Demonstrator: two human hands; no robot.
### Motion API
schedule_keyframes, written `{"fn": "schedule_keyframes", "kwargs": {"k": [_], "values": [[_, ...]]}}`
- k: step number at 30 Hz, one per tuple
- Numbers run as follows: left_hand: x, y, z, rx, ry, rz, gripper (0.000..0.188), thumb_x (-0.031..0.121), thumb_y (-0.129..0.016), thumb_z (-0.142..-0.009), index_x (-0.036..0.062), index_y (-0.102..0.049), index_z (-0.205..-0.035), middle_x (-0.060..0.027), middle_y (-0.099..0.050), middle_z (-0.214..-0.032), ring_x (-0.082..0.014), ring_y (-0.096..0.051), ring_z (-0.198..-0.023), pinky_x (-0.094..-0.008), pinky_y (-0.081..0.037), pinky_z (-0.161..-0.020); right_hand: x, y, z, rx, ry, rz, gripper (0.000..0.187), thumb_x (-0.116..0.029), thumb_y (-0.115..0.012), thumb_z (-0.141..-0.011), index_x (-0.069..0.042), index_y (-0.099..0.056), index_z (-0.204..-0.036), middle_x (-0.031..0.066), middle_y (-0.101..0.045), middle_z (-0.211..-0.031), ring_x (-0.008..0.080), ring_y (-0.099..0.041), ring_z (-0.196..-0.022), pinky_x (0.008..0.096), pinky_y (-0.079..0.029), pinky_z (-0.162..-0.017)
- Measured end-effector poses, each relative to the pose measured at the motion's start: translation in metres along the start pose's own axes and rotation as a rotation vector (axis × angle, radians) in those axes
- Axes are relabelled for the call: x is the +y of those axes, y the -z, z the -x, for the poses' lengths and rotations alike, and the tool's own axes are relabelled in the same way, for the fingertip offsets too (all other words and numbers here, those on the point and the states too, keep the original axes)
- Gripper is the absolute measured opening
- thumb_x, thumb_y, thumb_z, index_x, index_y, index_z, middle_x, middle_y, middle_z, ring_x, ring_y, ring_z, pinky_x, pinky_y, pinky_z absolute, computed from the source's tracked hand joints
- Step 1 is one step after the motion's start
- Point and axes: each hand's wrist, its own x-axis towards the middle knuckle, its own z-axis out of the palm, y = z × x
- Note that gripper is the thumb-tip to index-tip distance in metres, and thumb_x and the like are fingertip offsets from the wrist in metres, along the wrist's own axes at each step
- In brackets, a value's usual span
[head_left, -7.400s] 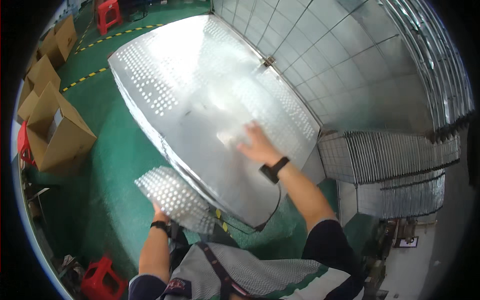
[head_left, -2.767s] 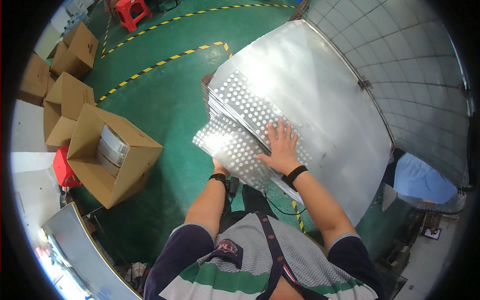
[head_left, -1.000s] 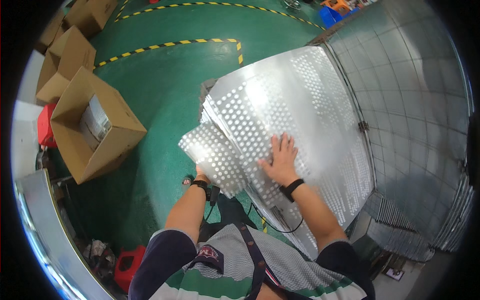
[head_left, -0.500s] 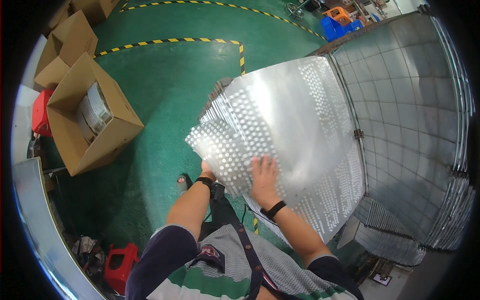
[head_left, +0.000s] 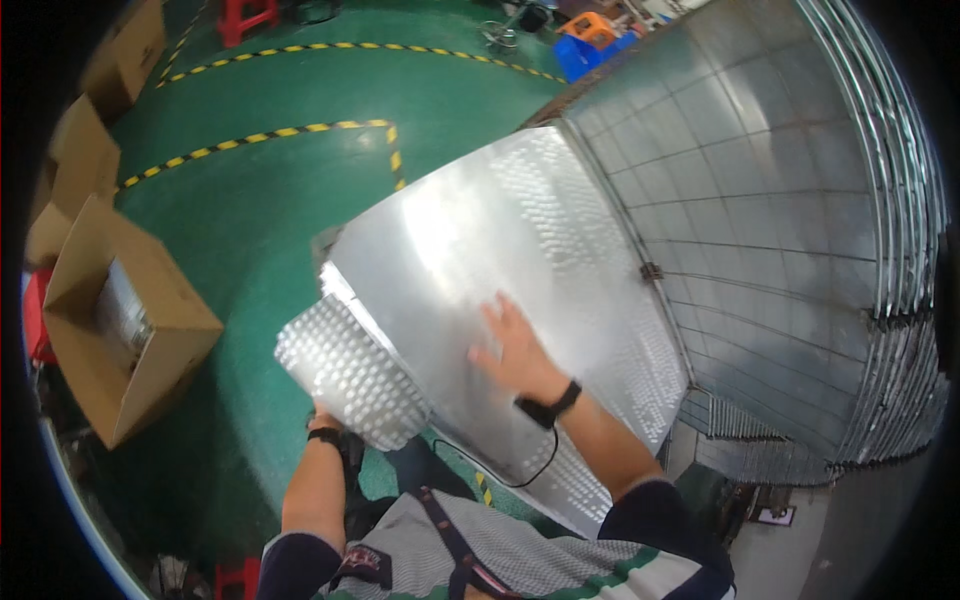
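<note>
My left hand (head_left: 322, 418) grips the near lower edge of a thin silvery metal sheet piece (head_left: 350, 375) dotted with rows of round marks; its fingers are mostly hidden beneath. Whether these marks are holes or bumps, or how many layers there are, I cannot tell. This piece juts out past the left edge of a large shiny metal sheet (head_left: 440, 260), which has dotted bands at its right and lower parts. Above the large sheet's middle, slightly blurred, my right hand (head_left: 520, 355) is open with fingers spread and holds nothing.
Tall gridded metal panels (head_left: 760, 210) stand along the right side. On the left, an open cardboard box (head_left: 170, 330) holds silvery pieces. Yellow-black tape (head_left: 260, 138) marks the green floor. Blue bins (head_left: 580, 58) and a red stool (head_left: 245, 18) are farther back.
The dotted piece has moved left, off most of the large sheet, in my left hand. My right hand has lifted from the dotted area and spread over plain metal. The view has shifted.
</note>
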Motion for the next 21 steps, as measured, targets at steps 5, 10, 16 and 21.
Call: {"fn": "schedule_keyframes", "kwargs": {"k": [5, 10, 16, 21], "values": [[-0.011, 0.061, 0.0, -0.048, 0.049, -0.056, 0.062, 0.051, -0.025, -0.086, 0.0075, -0.042, -0.127, -0.0098, -0.049, -0.125, -0.0289, -0.045, -0.113, -0.0425, -0.034, -0.097, 0.194, 0.042, -0.068, 0.301, -0.388, -0.008, 0.076, -0.041, -0.056, -0.08, 0.004, -0.026, -0.133, 0.0341, -0.017, -0.136, 0.0459, -0.017, -0.127, 0.0471, -0.019, -0.104], [0.0, 0.099, 0.032, 0.001, 0.016, -0.079, 0.062, 0.051, -0.025, -0.086, 0.0075, -0.041, -0.127, -0.0095, -0.048, -0.125, -0.0286, -0.045, -0.113, -0.0423, -0.034, -0.097, 0.243, 0.06, -0.092, 0.108, -0.666, 0.047, 0.084, -0.055, -0.049, -0.079, -0.004, -0.018, -0.138, 0.0286, -0.008, -0.141, 0.0439, -0.01, -0.13, 0.0522, -0.014, -0.104], [-0.016, 0.012, 0.048, 0.126, -0.031, -0.053, 0.062, 0.05, -0.025, -0.086, 0.0075, -0.041, -0.128, -0.0092, -0.048, -0.126, -0.0283, -0.045, -0.114, -0.042, -0.034, -0.097, 0.165, 0.026, -0.072, -0.094, -0.608, 0.138, 0.085, -0.058, -0.048, -0.078, -0.007, -0.015, -0.139, 0.0287, -0.007, -0.141, 0.0483, -0.004, -0.129, 0.0577, -0.012, -0.102], [-0.025, -0.091, 0.039, 0.234, -0.084, -0.039, 0.061, 0.05, -0.024, -0.087, 0.0075, -0.04, -0.128, -0.0089, -0.048, -0.126, -0.028, -0.045, -0.114, -0.0418, -0.034, -0.097, 0.059, -0.018, -0.017, -0.031, -0.517, 0.111, 0.084, -0.051, -0.052, -0.079, -0.003, -0.015, -0.138, 0.0352, -0.006, -0.137, 0.0547, -0.004, -0.125, 0.0619, -0.01, -0.099]]}}
